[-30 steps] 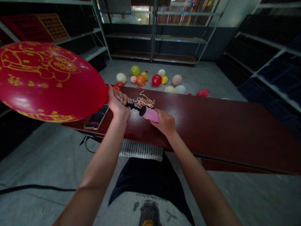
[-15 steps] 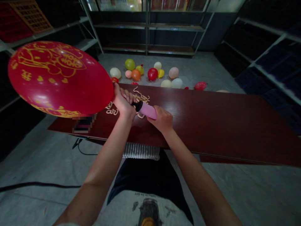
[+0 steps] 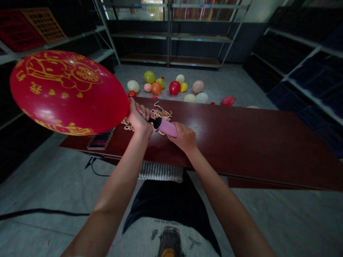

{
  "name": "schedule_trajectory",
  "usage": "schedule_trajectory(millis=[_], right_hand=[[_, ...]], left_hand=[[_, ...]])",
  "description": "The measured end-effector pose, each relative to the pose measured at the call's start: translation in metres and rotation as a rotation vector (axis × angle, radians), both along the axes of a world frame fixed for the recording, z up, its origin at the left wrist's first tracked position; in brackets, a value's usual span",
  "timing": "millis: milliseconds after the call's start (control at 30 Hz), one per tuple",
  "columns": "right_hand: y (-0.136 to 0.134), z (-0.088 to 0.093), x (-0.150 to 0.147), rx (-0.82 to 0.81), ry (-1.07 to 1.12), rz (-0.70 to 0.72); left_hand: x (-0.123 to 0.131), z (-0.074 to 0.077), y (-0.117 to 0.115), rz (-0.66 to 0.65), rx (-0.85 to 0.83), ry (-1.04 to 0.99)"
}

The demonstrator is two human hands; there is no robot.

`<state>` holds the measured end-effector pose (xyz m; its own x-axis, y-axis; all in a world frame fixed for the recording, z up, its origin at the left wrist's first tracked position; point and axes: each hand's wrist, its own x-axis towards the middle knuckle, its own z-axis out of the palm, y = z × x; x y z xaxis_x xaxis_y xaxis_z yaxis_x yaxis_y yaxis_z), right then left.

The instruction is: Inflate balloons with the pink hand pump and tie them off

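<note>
A large inflated red balloon (image 3: 69, 92) with yellow printed figures and hearts fills the left of the head view. My left hand (image 3: 139, 116) is closed around its neck, where the balloon meets the black end of a hand balloon pump (image 3: 167, 127). Fingers hide the nozzle itself. My right hand (image 3: 183, 137) grips the pump's pink barrel from the other side. Beneath and behind my hands, tan twisted strips (image 3: 160, 111) lie in a loose pile on the dark red table (image 3: 241, 142).
Several balloons in mixed colours, among them an orange balloon (image 3: 156, 87), rest on the floor beyond the table. A pixelated dark object (image 3: 100, 140) lies at the table's left end. Metal shelving (image 3: 168, 35) stands at the back, with crates (image 3: 44, 25) at left.
The view has tilted up slightly, so the scene sits a little lower. Both hands keep their grip, and the pump looks slightly shorter between them. The balloon's size looks about the same.
</note>
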<state>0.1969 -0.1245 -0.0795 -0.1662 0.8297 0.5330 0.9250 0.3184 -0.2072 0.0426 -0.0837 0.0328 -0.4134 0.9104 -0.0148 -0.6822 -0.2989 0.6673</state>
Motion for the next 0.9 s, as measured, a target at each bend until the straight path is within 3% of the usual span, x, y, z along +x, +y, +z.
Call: schedule_trajectory(millis=[433, 900], right_hand=[[-0.001, -0.004, 0.001, 0.033, 0.002, 0.052], [-0.002, 0.004, 0.002, 0.041, 0.013, -0.010]], left_hand=[[-0.024, 0.005, -0.006, 0.030, 0.056, -0.013], [0.007, -0.005, 0.005, 0.018, -0.004, 0.003]])
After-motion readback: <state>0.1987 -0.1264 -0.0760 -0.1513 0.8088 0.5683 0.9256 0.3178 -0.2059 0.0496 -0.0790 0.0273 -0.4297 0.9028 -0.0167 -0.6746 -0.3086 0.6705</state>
